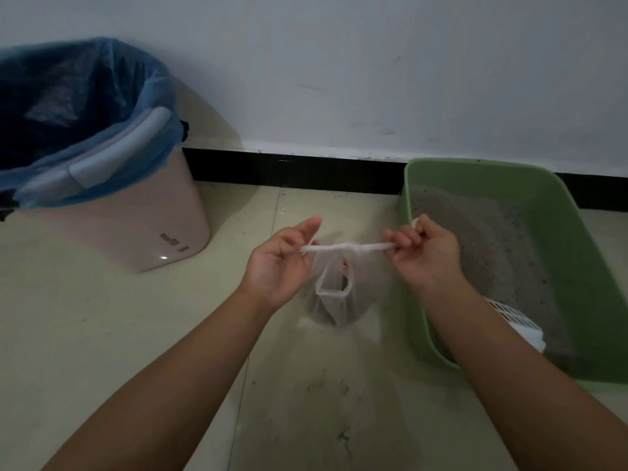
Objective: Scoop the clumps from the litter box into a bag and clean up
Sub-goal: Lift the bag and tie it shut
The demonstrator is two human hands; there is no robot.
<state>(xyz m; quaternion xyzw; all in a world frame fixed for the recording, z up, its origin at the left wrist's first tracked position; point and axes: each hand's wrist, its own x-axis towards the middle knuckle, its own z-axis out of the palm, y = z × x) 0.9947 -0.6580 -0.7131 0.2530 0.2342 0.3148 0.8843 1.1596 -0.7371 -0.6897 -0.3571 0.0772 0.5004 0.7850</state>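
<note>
The left hand [278, 263] is palm up, its fingers curled round one end of a twisted strip of the bag [331, 294], forefinger stretched out above it. The right hand [424, 253] pinches the other end with curled fingers, a small white tip sticking out above its knuckles. The strip runs taut and level between the two hands, and the bag hangs from it over the floor [102, 334], between the bin and the box. The bag is thin and see-through; a loop handle hangs loose at its front, and something dark and a spot of red show through the film, too blurred to name.

Just right of the right hand stands the green box [557, 232], its near left wall crossed by the right forearm. It holds grey litter [492, 253], heaped toward the back. A white slotted scoop [520, 324] lies in the near part of the box, partly hidden by the forearm; its handle cannot be seen.

Well to the left stands a beige bin [142, 232] lined with a blue liner [102, 96] folded over the rim; its inside is dark, and its left side is cut off by the frame edge. A white wall [339, 62] with a black skirting [289, 171] runs behind. Dark specks lie on the floor between the forearms.
</note>
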